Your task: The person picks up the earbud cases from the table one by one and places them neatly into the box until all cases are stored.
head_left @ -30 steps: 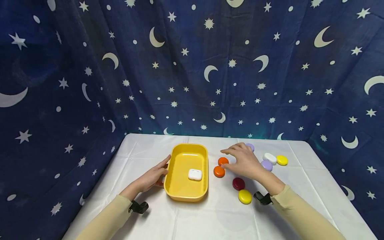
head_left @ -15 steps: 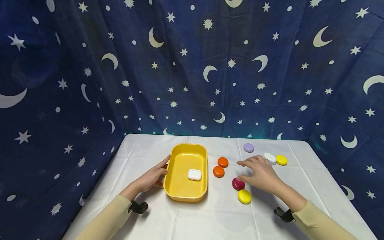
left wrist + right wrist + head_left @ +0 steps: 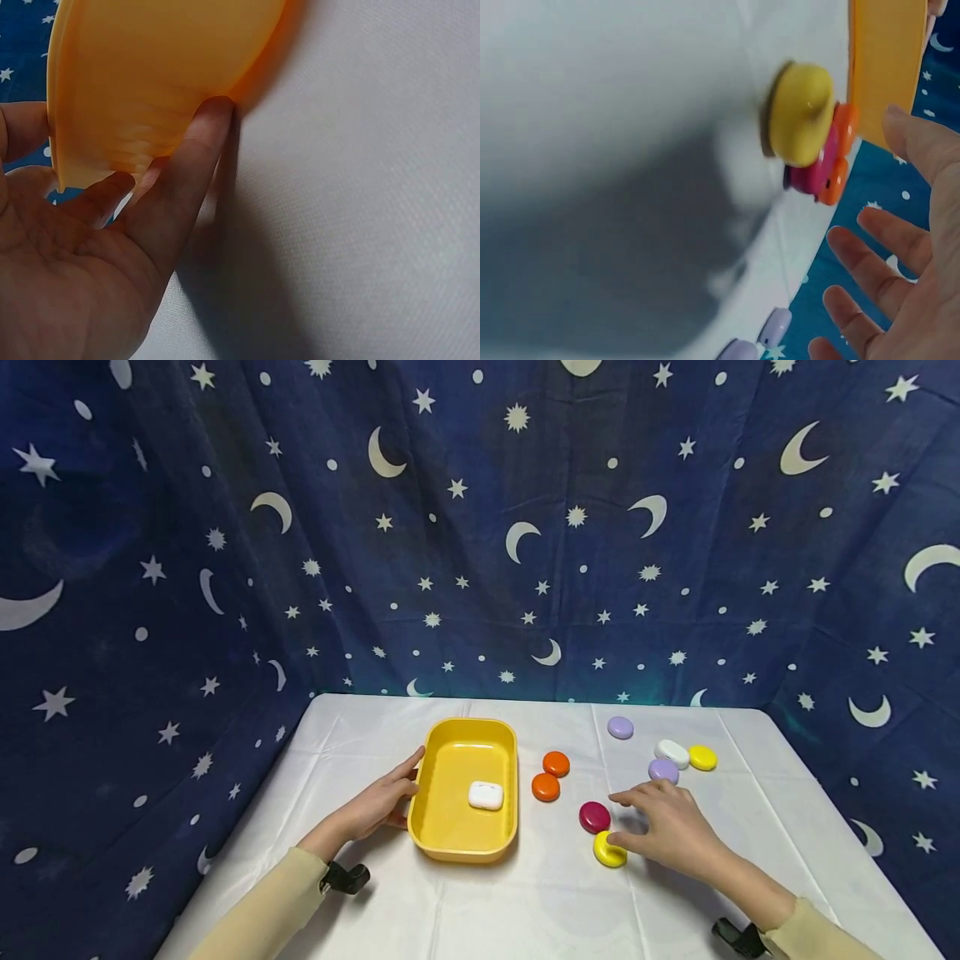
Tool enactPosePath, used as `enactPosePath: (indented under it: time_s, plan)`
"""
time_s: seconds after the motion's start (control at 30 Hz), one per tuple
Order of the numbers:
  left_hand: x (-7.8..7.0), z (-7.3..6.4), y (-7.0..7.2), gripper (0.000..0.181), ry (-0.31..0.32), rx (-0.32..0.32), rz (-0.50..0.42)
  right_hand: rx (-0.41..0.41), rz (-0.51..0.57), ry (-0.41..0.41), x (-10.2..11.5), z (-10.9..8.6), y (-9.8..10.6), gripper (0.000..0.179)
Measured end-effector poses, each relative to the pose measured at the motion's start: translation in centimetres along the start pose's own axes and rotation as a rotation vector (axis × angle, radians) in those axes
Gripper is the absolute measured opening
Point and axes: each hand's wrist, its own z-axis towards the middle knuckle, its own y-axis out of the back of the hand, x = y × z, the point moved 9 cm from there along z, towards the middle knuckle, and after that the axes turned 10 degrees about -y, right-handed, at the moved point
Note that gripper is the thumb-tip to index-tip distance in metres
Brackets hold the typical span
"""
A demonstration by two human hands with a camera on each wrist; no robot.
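My left hand rests against the left outer wall of a yellow rectangular tray, its fingertips at the rim and side. Inside the tray lies a small white rounded-rectangular piece. With fingers spread, my right hand hovers over the table and holds nothing. Its thumb overlaps a glossy yellow disc in the head view, while the right wrist view shows the thumb apart from the yellow disc. A dark red disc sits just behind that one.
Two orange discs lie right of the tray. Farther right are a white oval piece, another yellow disc and two lilac discs. A white cloth covers the table; a dark blue star-patterned curtain hangs behind.
My right hand has moved right and nearer to me, from beside the orange discs to over the front yellow disc. My left hand and the tray have stayed put.
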Motion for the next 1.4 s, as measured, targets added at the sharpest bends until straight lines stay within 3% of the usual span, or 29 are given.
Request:
enactPosePath:
  time_s: [0.23, 0.57, 1.4]
  plan:
    - [0.1, 0.1, 0.1, 0.070, 0.006, -0.006, 0.002, 0.055, 0.048, -0.114, -0.6, -1.4, -1.5, 0.063]
    - [-0.1, 0.0, 0.0, 0.070, 0.001, -0.002, 0.001, 0.069, 0.048, -0.228, -1.0, -2.5, -3.4, 0.070]
    - [0.0, 0.0, 0.2, 0.068, 0.006, -0.013, -0.023, 0.089, 0.052, -0.273, -1.1, -2.4, -4.5, 0.065]
